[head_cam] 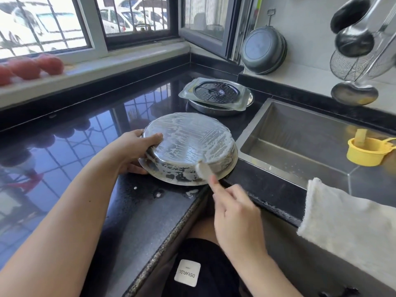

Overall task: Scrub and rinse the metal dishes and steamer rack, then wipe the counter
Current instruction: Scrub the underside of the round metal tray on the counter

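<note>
**Soapy dish on the counter**

The upturned metal dish (188,151) lies on the black counter (128,211), left of the sink (300,136). Your left hand (130,151) grips its left rim. Your right hand (235,213) pinches a scrubber (204,169) against its near wall.

Two bare hands are in view, the left hand (132,146) and the right hand (233,209). One soapy upturned round metal dish (188,144) sits on one glossy black stone counter (85,133). One perforated round steamer rack (216,92) lies on one rectangular clear tray (243,99) over one shallow metal pan (205,109). There is one steel sink (300,133), one yellow plastic cup (364,150), one white cloth (342,217), three red tomatoes (25,68) and two hanging metal ladles (354,42).
</note>
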Tool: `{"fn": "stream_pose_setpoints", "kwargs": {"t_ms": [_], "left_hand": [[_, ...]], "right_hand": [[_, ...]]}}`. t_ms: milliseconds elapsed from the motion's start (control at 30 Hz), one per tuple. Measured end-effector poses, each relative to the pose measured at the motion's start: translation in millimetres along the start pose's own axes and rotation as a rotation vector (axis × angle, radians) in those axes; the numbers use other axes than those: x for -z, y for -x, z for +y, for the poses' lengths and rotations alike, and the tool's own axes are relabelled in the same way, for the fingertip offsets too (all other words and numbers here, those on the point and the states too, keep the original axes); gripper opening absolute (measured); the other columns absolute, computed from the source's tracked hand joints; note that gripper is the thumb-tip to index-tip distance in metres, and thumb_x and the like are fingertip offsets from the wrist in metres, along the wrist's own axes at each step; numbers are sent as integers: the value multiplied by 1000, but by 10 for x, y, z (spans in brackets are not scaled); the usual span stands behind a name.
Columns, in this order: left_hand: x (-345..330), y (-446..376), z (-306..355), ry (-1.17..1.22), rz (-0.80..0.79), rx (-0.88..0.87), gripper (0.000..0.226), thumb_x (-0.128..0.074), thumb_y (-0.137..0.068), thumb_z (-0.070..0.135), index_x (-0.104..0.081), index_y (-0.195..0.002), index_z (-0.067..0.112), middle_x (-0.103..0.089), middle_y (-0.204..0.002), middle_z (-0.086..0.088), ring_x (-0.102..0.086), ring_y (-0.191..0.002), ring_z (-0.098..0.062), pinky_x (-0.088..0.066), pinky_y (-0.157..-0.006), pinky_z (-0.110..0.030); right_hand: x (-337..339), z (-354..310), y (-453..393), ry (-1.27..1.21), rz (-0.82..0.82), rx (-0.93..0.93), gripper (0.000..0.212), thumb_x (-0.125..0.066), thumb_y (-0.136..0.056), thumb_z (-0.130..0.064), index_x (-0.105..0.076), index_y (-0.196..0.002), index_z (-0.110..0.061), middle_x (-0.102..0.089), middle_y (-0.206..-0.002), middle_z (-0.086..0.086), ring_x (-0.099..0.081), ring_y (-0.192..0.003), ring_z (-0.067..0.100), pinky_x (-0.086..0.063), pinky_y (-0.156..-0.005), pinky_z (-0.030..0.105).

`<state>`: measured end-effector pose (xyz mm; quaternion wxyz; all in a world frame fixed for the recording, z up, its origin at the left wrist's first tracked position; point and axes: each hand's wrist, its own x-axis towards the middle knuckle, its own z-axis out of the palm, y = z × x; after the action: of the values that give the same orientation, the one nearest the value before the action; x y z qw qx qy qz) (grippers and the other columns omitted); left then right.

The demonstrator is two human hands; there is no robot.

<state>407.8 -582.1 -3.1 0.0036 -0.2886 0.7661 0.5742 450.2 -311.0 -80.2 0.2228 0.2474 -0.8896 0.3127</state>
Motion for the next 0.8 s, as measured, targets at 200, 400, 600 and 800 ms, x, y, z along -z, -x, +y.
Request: {"fn": "stream_pose_setpoints", "kwargs": {"t_ms": [200,400,600,800], "left_hand": [[-20,23,5,-23,-8,-20,31,-68,-96,50,-64,-119,31,-76,-102,-5,-75,-66,-21,-60,-58,-36],[-35,33,11,-23,3,-19,33,-68,-96,51,-64,-121,30,-75,-104,-5,-75,-74,-24,-60,-56,-36],[-46,32,0,-13,4,-35,28,-67,-97,48,-64,-119,31,-77,-102,-7,-75,-68,-21,-61,-61,-38],[-33,14,-5,-3,9,-31,34,-69,-96,49,-62,-123,31,-77,-99,-6,-76,-65,-23,-60,-58,-38]], "right_hand": [[499,181,-983,143,-390,-240,39,-50,-103,-29,-58,-134,-52,-70,-106,9,-63,-98,36,-50,-80,39],[625,322,-1785,391,-633,-235,43,-50,-102,-22,-60,-134,-48,-59,-142,8,-60,-119,33,-51,-97,37],[665,567,-1633,150,-578,-330,38,-49,-104,-20,-70,-126,-43,-69,-97,3,-47,-69,17,-41,-67,29],[609,765,-1292,-333,-551,-640,38,-49,-103,-12,-72,-100,-42,-49,-73,5,-24,-49,13,-18,-45,22]]}}
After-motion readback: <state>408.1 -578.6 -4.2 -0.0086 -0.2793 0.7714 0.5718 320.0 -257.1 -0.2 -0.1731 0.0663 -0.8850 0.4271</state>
